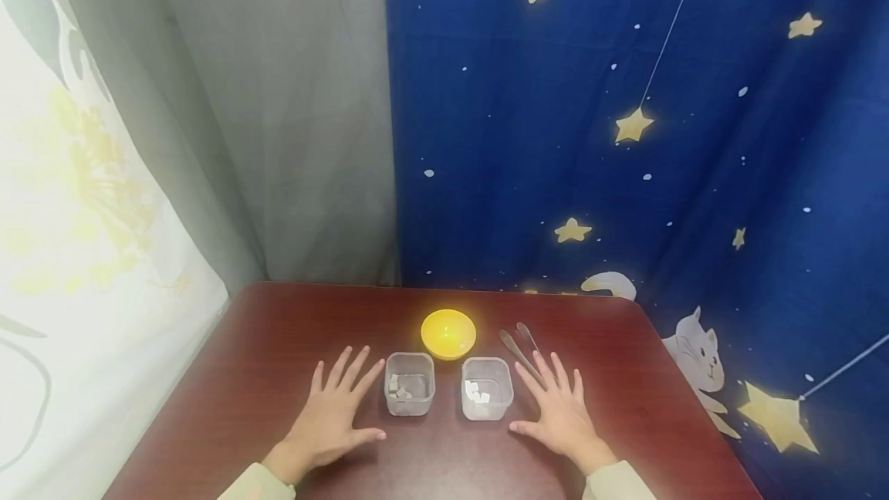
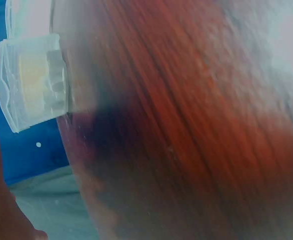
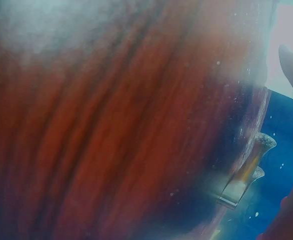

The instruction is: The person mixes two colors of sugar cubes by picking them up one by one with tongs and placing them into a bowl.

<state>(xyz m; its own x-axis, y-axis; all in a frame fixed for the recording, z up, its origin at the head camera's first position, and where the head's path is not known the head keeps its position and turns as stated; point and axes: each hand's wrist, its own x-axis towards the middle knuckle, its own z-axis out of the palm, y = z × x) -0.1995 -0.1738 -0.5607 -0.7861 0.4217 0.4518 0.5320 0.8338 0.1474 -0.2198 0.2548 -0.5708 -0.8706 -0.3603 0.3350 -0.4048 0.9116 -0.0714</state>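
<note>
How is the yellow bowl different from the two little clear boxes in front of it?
The yellow bowl is round and solid yellow; the left box and right box are square-cornered and see-through. The bowl looks empty, while each box holds a few small pale pieces. The bowl stands farther back; the boxes sit side by side between the left hand and right hand. All three stand open and upright on the table.
</note>
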